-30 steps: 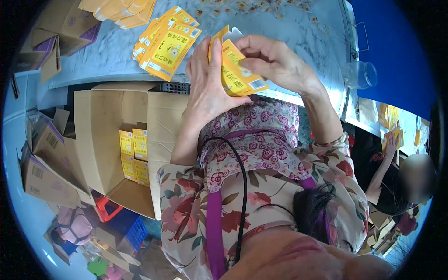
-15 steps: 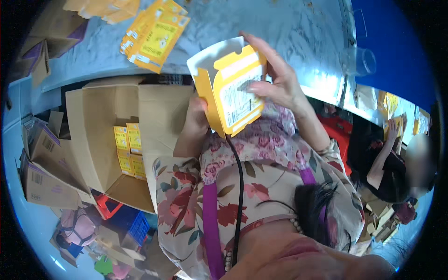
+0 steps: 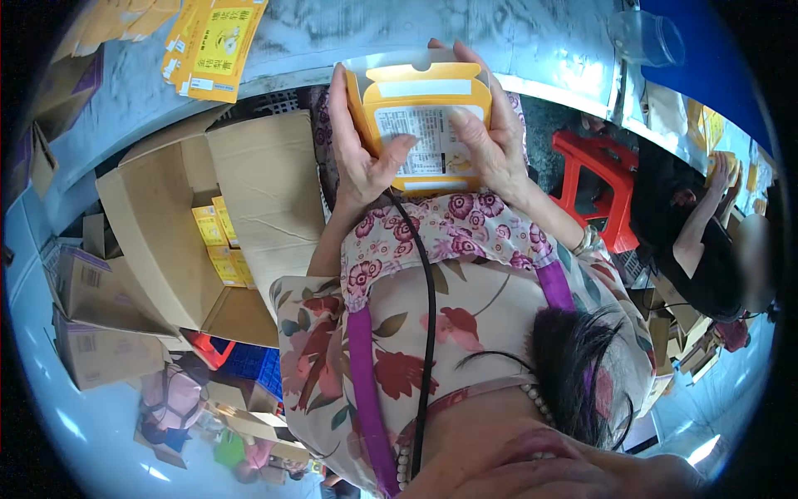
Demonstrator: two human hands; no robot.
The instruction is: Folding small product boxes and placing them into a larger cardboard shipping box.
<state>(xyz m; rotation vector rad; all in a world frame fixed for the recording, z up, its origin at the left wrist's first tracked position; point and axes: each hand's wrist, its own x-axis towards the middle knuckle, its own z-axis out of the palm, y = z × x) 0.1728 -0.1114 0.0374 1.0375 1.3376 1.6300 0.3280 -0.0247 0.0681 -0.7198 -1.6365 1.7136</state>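
Between my two hands is a yellow cardboard box [image 3: 432, 170] with a white label panel, held in front of my chest at the table's near edge. Its far end gapes, with the flaps standing up and the white inside showing. My left hand [image 3: 366, 158] grips the left side, thumb on the printed face. On the right side my right hand [image 3: 490, 137] is wrapped round the box, its thumb pressed on the panel and fingertips showing beyond the far edge. Flat yellow cartons [image 3: 218, 46] lie stacked on the marbled table [image 3: 332, 29] at the far left.
To my left a large open brown carton [image 3: 158, 233] holds several small yellow boxes [image 3: 220, 245]. A red stool [image 3: 598, 187] stands at my right, below a clear plastic tub [image 3: 648, 37] on the table. Another person [image 3: 690, 224] works farther right; more cartons [image 3: 108, 291] stand far left.
My left hand has come up from beneath to the box's left side. The box has turned from tilted to nearly square before me. The view has shifted, showing more of the red stool.
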